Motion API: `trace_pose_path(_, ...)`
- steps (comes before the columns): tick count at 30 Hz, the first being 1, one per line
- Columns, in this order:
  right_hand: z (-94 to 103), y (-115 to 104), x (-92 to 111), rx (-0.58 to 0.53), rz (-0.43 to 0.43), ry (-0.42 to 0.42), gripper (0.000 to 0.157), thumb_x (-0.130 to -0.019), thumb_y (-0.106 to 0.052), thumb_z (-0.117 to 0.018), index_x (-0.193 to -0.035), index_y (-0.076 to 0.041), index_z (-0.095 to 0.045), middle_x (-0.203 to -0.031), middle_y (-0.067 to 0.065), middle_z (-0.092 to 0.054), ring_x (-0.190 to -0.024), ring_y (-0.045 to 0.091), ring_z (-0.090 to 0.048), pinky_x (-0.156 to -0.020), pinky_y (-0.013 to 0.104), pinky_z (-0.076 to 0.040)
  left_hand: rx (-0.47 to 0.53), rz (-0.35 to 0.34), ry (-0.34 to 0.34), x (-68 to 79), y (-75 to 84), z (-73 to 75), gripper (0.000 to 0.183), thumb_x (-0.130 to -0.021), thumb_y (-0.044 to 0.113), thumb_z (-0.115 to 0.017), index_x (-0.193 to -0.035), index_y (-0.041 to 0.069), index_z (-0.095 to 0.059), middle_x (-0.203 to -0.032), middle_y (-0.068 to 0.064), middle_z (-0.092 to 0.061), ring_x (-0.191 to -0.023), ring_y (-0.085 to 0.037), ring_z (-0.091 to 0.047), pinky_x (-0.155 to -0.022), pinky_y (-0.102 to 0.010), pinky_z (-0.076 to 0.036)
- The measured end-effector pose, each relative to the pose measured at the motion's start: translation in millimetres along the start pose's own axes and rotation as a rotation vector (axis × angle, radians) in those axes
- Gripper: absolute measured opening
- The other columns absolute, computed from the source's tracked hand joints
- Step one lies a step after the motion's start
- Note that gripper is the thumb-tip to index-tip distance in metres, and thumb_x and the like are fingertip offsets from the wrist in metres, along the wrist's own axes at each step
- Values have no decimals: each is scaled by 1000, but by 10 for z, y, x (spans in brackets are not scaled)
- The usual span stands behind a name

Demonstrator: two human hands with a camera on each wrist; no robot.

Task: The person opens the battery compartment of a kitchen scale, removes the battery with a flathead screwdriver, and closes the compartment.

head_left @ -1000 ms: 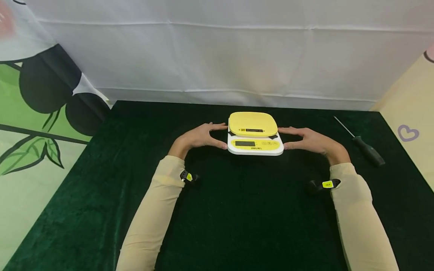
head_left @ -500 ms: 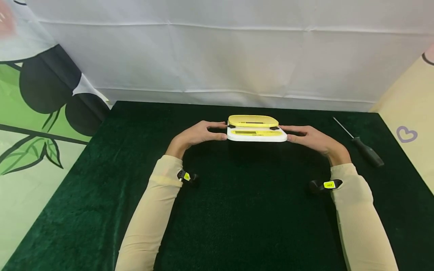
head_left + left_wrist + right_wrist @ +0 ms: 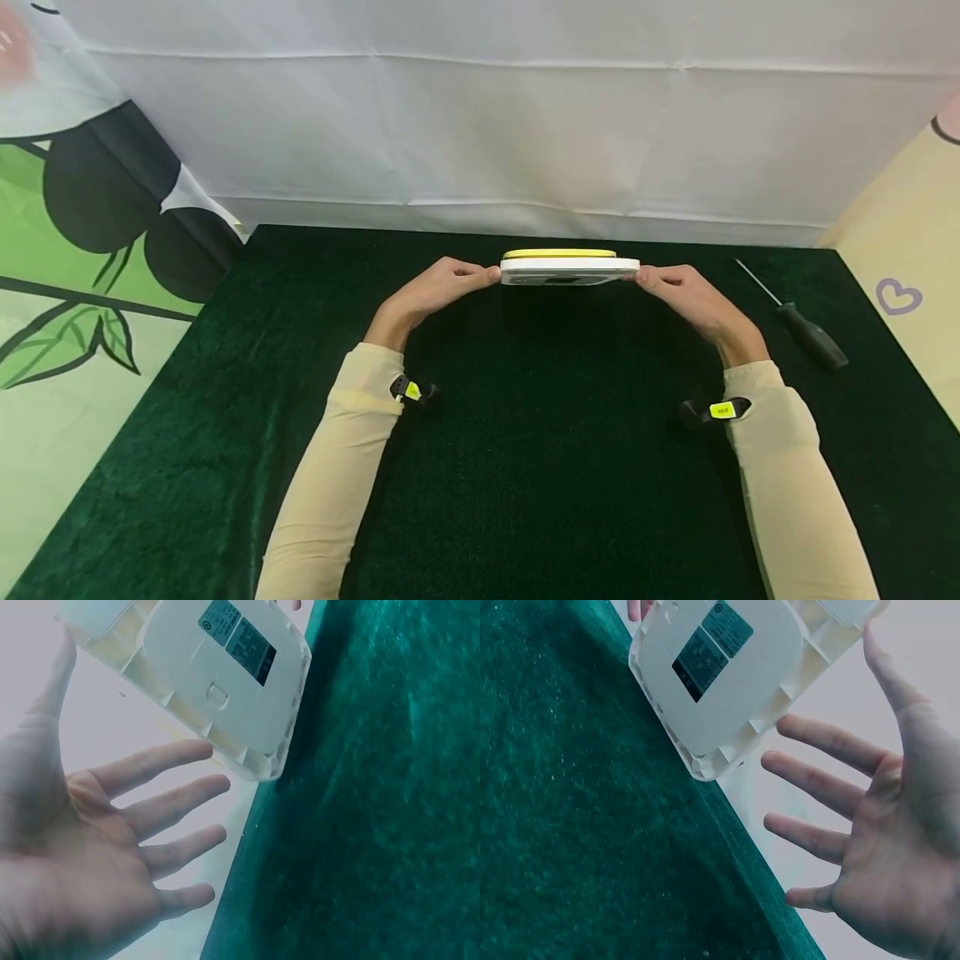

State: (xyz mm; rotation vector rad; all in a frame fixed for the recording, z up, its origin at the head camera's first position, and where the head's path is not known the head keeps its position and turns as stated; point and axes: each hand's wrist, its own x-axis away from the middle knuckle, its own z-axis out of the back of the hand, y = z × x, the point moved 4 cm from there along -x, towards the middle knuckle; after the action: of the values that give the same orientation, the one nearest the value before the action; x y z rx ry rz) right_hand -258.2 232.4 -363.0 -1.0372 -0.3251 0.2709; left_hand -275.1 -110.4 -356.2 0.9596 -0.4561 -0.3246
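Observation:
Both hands hold a white kitchen scale (image 3: 568,266) with a yellow weighing plate at the far middle of the table. Its near edge is tilted up, so part of the underside faces the head camera and the display is hidden. The left hand (image 3: 427,297) has its thumb and index fingertip at the scale's left side; the other fingers are spread off it. On the opposite side, the right hand (image 3: 699,302) holds it likewise with thumb and index finger. Labels (image 3: 251,651) and a small slot show on the white underside in the left wrist view.
A screwdriver (image 3: 813,335) with a dark handle lies on the right of the table. Dark green cloth (image 3: 555,467) covers the tabletop. A white curtain (image 3: 525,125) hangs behind the far edge, with printed panels at both sides.
The scale's near edge has tipped upward: its plate and display faced up before, and now its front rim and underside show. Both hands have risen with it, thumbs lifting.

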Motion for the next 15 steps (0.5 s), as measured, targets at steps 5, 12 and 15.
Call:
trace_pose_path(5, 10, -58, -2, -28, 15, 44, 55, -104, -40, -42, -133, 5, -55, -151, 22, -40, -146, 40, -23, -115, 66, -10, 0, -2, 29, 6, 63, 12, 61, -95, 61, -46, -129, 14, -64, -149, -7, -48, -144, -29, -33, -117, -55, -23)
trace_pose_path(12, 23, -136, -6, -40, -24, 117, 60, -102, -48, -43, -122, 4, -64, -149, 20, -45, -148, 37, -21, -115, 67, -8, 3, 31, 53, 45, 159, 22, 67, -94, 68, -39, -118, 13, -71, -153, -5, -43, -147, -27, -27, -118, -56, -18)
trace_pose_path(15, 25, -162, -9, -41, -23, 138, 60, -101, -50, -44, -118, 4, -66, -146, 21, -49, -148, 36, -21, -116, 66, -8, 8, 66, 62, 50, 180, 26, 74, -92, 74, -37, -118, 14, -71, -157, -4, -38, -149, -26, -23, -118, -57, -17)
